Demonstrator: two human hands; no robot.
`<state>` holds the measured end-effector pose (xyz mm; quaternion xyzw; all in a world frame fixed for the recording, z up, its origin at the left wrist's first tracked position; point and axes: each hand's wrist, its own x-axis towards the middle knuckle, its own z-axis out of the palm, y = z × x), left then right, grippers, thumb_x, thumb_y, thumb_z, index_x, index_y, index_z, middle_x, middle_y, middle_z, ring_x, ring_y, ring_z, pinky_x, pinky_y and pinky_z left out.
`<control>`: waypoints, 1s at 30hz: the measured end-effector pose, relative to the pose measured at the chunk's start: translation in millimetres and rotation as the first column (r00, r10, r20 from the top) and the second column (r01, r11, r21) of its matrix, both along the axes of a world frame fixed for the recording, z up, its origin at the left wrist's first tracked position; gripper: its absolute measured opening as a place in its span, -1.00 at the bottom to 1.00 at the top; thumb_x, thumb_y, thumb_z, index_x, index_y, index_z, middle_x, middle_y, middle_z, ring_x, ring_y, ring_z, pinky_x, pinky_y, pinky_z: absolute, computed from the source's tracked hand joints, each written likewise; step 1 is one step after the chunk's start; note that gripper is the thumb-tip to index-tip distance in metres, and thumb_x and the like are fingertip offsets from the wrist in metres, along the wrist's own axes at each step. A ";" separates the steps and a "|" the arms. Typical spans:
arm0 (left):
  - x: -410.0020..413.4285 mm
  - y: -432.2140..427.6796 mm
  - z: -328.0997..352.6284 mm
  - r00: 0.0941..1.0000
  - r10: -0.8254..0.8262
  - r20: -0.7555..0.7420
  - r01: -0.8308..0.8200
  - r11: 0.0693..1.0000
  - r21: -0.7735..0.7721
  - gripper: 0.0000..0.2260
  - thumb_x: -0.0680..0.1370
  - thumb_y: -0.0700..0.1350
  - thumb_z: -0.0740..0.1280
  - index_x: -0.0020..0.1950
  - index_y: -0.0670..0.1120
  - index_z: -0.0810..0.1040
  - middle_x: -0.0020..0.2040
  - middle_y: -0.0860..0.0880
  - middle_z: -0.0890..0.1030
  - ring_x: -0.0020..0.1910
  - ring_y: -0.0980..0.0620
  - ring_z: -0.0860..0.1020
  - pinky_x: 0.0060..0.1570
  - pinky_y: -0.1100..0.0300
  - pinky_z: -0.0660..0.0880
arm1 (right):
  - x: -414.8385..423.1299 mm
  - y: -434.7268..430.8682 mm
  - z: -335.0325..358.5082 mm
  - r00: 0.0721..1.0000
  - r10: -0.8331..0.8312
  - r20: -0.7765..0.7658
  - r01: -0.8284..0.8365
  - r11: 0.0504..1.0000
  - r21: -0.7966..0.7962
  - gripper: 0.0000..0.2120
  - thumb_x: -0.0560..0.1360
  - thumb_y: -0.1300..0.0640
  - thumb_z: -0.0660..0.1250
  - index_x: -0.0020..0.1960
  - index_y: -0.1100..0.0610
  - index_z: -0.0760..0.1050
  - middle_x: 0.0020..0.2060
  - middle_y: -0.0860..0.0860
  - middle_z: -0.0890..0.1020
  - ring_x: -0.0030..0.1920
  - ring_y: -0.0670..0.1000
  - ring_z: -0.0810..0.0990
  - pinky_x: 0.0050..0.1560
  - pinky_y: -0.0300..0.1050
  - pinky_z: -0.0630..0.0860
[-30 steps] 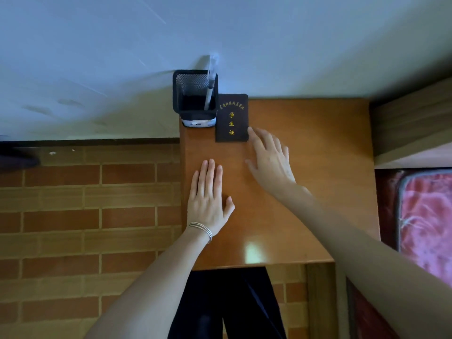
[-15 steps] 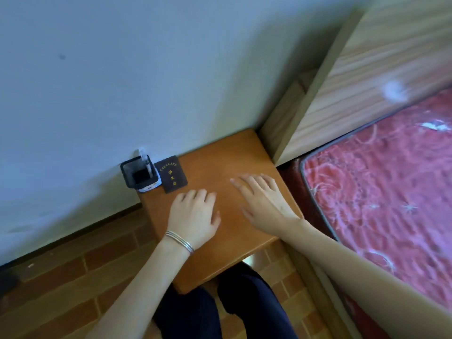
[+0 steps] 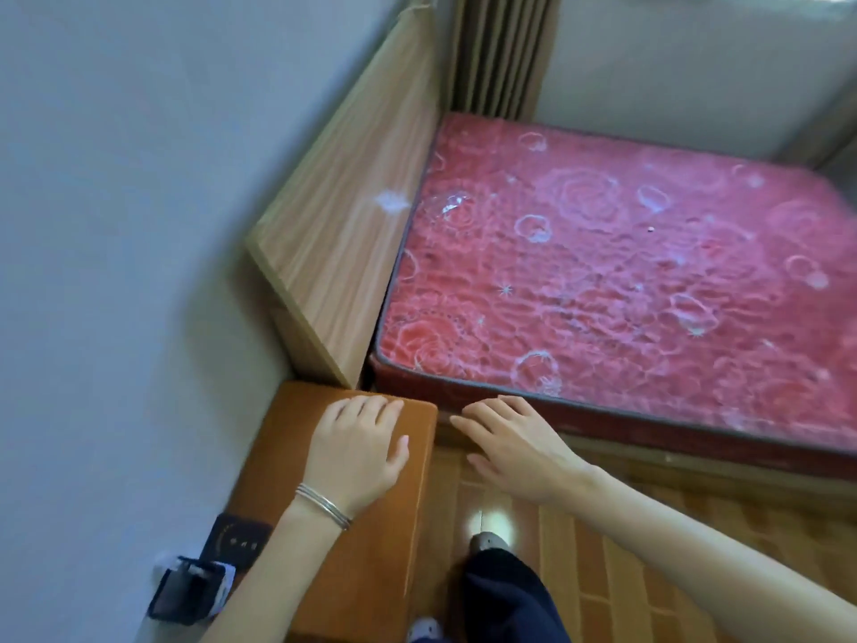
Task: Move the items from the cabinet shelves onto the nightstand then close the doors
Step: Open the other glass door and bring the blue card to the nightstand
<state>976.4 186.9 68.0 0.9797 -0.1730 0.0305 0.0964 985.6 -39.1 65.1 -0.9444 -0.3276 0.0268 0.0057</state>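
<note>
The orange wooden nightstand [image 3: 371, 573] stands against the wall at the lower left. A dark booklet with gold lettering [image 3: 234, 540] lies at its near-left corner, beside a black mesh pen holder [image 3: 190, 591]. My left hand [image 3: 357, 452], with a bracelet at the wrist, hovers over or rests on the far end of the nightstand top, fingers relaxed and holding nothing. My right hand [image 3: 514, 438] hangs empty over the floor, off the nightstand's right edge, fingers spread. No cabinet is in view.
A bed with a red patterned mattress [image 3: 626, 280] fills the right side, with its wooden headboard [image 3: 352, 215] against the wall. Curtains [image 3: 505, 48] hang at the far corner. My legs in dark trousers [image 3: 505, 596] stand on the brick-pattern floor [image 3: 649, 549].
My view has swung right, from the nightstand toward the bed. My right hand has come off the nightstand top and now hangs over the floor; the left stays above the top.
</note>
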 end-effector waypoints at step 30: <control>-298.3 -628.3 132.8 -0.013 -0.938 0.347 0.999 0.001 0.039 -0.55 0.44 0.06 0.17 0.29 -0.03 0.48 0.24 0.00 0.54 0.27 0.00 0.45 0.26 0.02 0.40 | -556.1 -441.2 145.8 0.100 -0.952 0.288 0.995 0.100 -0.016 -0.50 0.49 -0.14 0.08 0.37 0.03 0.29 0.27 0.02 0.48 0.29 0.03 0.42 0.28 -0.02 0.35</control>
